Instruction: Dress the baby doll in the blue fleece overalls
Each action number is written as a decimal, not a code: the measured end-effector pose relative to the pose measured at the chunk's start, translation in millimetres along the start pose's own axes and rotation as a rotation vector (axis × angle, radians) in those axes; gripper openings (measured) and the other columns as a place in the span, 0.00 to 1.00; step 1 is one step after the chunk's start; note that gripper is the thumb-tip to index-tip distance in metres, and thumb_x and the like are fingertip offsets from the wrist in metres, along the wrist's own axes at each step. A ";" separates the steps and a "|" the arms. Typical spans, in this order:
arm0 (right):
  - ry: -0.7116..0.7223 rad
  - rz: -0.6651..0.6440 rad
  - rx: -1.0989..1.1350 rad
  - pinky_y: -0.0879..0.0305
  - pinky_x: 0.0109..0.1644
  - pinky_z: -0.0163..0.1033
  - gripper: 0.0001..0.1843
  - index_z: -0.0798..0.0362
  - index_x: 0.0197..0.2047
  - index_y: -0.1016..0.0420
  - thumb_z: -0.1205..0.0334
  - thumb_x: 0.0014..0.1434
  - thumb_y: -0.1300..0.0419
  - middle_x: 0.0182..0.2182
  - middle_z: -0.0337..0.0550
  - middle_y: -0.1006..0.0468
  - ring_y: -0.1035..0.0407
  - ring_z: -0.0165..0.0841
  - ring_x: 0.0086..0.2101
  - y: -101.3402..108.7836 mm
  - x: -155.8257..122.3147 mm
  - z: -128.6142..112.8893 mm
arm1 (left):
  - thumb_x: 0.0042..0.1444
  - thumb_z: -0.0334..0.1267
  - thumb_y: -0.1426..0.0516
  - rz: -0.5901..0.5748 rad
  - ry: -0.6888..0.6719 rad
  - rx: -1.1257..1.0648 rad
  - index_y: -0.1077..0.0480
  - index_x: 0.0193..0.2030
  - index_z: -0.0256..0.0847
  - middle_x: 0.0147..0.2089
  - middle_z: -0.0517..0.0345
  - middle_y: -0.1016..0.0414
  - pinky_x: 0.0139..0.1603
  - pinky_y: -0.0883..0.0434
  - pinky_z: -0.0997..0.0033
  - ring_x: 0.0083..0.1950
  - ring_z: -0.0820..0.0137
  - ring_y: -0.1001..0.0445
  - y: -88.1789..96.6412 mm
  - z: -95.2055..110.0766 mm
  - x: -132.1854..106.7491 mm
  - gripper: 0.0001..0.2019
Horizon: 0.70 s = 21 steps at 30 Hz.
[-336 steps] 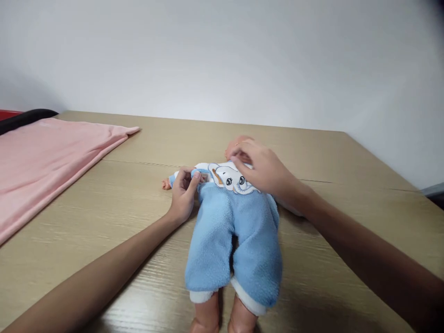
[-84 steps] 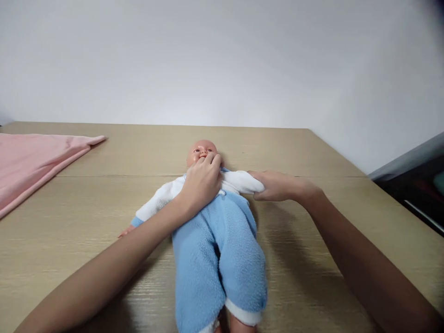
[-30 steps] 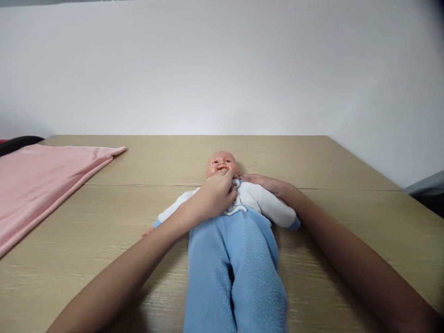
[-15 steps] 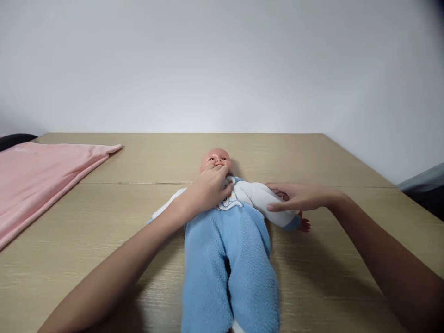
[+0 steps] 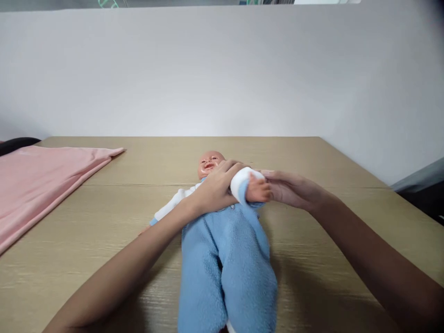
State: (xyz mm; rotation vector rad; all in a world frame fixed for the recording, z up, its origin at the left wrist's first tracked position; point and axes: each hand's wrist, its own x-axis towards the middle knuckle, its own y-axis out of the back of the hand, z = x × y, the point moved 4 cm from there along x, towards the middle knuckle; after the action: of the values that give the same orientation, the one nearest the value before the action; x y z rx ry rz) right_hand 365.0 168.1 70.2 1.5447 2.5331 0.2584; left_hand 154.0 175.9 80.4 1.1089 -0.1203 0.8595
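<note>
A baby doll [image 5: 209, 163] in a blue and white fleece suit [image 5: 225, 263] lies on its back on the wooden table [image 5: 329, 259], its head pointing away from me. My left hand [image 5: 215, 189] rests on the doll's chest, its fingers curled round the white sleeve [image 5: 237, 181] of the doll's raised arm. My right hand [image 5: 291, 188] holds the doll's small hand [image 5: 258, 189], which sticks out of the sleeve cuff. The doll's other arm lies flat to the left.
A pink cloth [image 5: 41, 180] is spread over the table's left side. A dark object [image 5: 17, 143] shows behind the cloth at the far left. A plain white wall [image 5: 222, 69] stands behind the table. Something dark lies beyond the right table edge.
The doll's right-side arm, flat on the table half a second ago, is lifted over its chest. My right hand has moved in to take the doll's hand, and my left now grips the sleeve.
</note>
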 end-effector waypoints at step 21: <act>0.420 0.305 0.153 0.31 0.55 0.50 0.06 0.40 0.50 0.30 0.50 0.75 0.39 0.48 0.42 0.30 0.31 0.42 0.48 -105.9 -19.7 25.8 | 0.74 0.62 0.46 0.716 0.697 -0.334 0.34 0.73 0.52 0.73 0.52 0.23 0.87 0.41 0.44 0.82 0.53 0.35 4.8 -50.0 -84.3 0.28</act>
State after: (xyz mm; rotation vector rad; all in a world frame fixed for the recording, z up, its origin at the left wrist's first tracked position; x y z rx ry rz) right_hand 288.5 104.4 21.7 2.1381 2.6536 0.4833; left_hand 77.5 171.7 19.1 0.3870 -0.0724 1.7517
